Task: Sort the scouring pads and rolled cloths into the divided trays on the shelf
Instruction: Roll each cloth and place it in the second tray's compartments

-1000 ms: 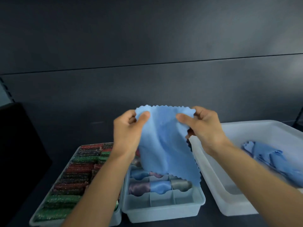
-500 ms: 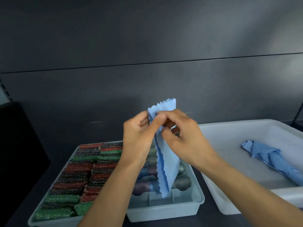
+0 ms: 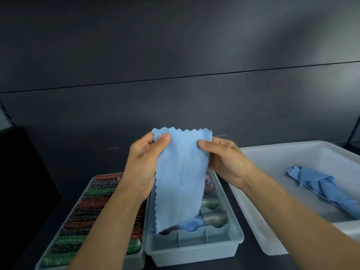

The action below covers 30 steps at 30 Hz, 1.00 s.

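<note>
- Shelf (image 3: 253, 256): dark surface carrying three containers side by side along its front edge; bare strip behind them up to the back wall, so open room lies above and behind, little between the containers.
- White bin (image 3: 292, 152) toward the right end of the shelf: nearly emptied, only one crumpled blue cloth (image 3: 321, 184) left inside, by the look of it the last to fold and roll.
- Pad tray (image 3: 136, 258) toward the left end: packed with rows of scouring pads (image 3: 91, 203) in red, green and dark; no free slot visible, likely finished.
- Divided tray (image 3: 233, 236) in the middle, touching the pad tray: rolled cloths (image 3: 214, 218) filling the rear cells, front row of cells bare and waiting.
- Folded blue cloth (image 3: 181, 180): hanging in the air above the divided tray, zigzag edge up, lower end dangling just over the rolls; not yet rolled.
- Left hand (image 3: 144, 168): thumb and fingers pinching the cloth's upper left corner.
- Right hand (image 3: 226, 162): pinching the upper right edge, thumb in front.
</note>
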Each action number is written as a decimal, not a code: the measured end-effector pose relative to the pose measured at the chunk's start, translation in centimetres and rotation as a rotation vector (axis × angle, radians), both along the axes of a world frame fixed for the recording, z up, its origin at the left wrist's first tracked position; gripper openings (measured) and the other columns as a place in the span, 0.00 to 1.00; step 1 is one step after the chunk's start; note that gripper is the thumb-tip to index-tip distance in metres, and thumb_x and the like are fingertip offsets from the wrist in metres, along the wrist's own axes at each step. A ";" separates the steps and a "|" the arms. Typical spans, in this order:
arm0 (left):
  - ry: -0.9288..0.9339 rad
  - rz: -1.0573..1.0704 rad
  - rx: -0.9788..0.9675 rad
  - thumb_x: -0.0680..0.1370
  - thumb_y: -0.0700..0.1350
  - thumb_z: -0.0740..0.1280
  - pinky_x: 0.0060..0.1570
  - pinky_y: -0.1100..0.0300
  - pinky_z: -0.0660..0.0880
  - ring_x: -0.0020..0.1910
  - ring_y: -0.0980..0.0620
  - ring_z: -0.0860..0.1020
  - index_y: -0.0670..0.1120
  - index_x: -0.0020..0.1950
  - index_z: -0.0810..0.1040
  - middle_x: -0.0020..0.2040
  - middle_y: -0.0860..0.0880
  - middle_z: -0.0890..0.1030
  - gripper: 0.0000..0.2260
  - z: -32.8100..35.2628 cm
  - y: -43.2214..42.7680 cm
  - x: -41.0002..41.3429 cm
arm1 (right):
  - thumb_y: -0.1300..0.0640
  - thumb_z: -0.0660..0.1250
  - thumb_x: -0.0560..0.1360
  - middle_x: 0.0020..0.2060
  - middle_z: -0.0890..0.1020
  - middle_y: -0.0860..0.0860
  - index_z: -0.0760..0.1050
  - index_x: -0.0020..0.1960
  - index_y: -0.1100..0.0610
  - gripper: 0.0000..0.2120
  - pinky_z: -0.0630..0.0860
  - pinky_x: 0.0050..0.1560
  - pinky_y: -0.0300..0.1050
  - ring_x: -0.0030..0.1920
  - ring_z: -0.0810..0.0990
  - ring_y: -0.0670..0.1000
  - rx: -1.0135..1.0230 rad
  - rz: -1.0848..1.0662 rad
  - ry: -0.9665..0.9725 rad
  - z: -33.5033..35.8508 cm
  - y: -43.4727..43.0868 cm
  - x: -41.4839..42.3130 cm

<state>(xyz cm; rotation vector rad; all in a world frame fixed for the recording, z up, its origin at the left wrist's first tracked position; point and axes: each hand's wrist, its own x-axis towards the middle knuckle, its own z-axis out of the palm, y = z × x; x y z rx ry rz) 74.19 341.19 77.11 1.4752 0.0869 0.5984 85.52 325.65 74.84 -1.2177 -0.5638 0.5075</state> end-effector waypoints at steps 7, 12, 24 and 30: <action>0.055 -0.107 -0.064 0.73 0.45 0.69 0.46 0.61 0.80 0.51 0.50 0.84 0.41 0.58 0.80 0.53 0.46 0.85 0.15 -1.3 1.2 -0.5 | 0.53 0.65 0.78 0.50 0.81 0.68 0.77 0.51 0.69 0.17 0.73 0.50 0.54 0.46 0.79 0.59 -0.020 -0.164 -0.173 1.9 0.2 -1.4; 0.064 0.057 -0.037 0.75 0.37 0.71 0.44 0.58 0.81 0.46 0.47 0.85 0.41 0.49 0.83 0.46 0.44 0.86 0.05 -1.0 1.7 -0.3 | 0.56 0.66 0.78 0.34 0.74 0.67 0.73 0.43 0.74 0.19 0.69 0.37 0.44 0.34 0.71 0.54 -0.036 -0.286 -0.356 2.5 -0.2 -1.8; -0.054 0.336 0.399 0.75 0.41 0.72 0.29 0.59 0.78 0.29 0.48 0.82 0.43 0.44 0.80 0.34 0.46 0.83 0.03 1.4 -2.3 0.2 | 0.57 0.71 0.74 0.31 0.82 0.50 0.78 0.40 0.54 0.05 0.78 0.30 0.47 0.32 0.81 0.52 -0.093 -0.531 -0.686 2.8 1.4 -4.3; -0.029 0.332 0.344 0.75 0.44 0.72 0.39 0.46 0.80 0.35 0.38 0.79 0.47 0.43 0.81 0.39 0.38 0.82 0.02 1.6 -0.1 -0.5 | 0.57 0.70 0.73 0.29 0.76 0.59 0.74 0.38 0.61 0.09 0.73 0.33 0.52 0.30 0.71 0.53 -0.078 -0.623 -0.562 3.7 0.0 -2.1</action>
